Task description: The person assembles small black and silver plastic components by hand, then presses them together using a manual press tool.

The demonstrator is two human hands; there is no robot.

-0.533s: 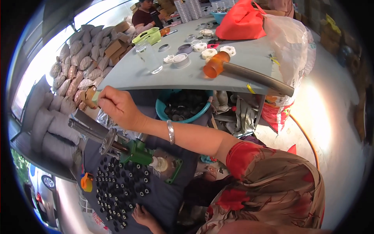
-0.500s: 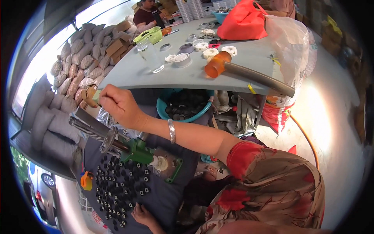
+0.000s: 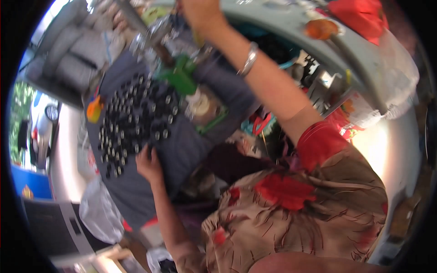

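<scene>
My left hand [image 3: 149, 164] is at the lower edge of a spread of small black ring-shaped parts [image 3: 132, 116] with pale centres, lying on a dark grey cloth [image 3: 186, 143]. Its finger and thumb tips point up, slightly apart, and I see nothing held between them. Blurred at the top edge is my right hand [image 3: 202, 16], above a green hand press [image 3: 178, 75]; its fingers are cut off by the picture's edge. A metal bracelet circles the right wrist. The press has a metal shaft [image 3: 132, 16] rising up-left and a pale round piece at its base.
The grey table [image 3: 277, 18] at the upper right bears an orange-headed mallet [image 3: 321, 29] and a red bag [image 3: 362, 18]. Under it sits a teal basin with dark parts. A yellow-orange tape dispenser [image 3: 94, 109] lies left of the parts; a white plastic bag [image 3: 102, 211] hangs lower left.
My view has swung down and tilted, so the press and parts sit higher and more of my left forearm shows. The right hand, earlier closed round a handle end, is now cut off at the top.
</scene>
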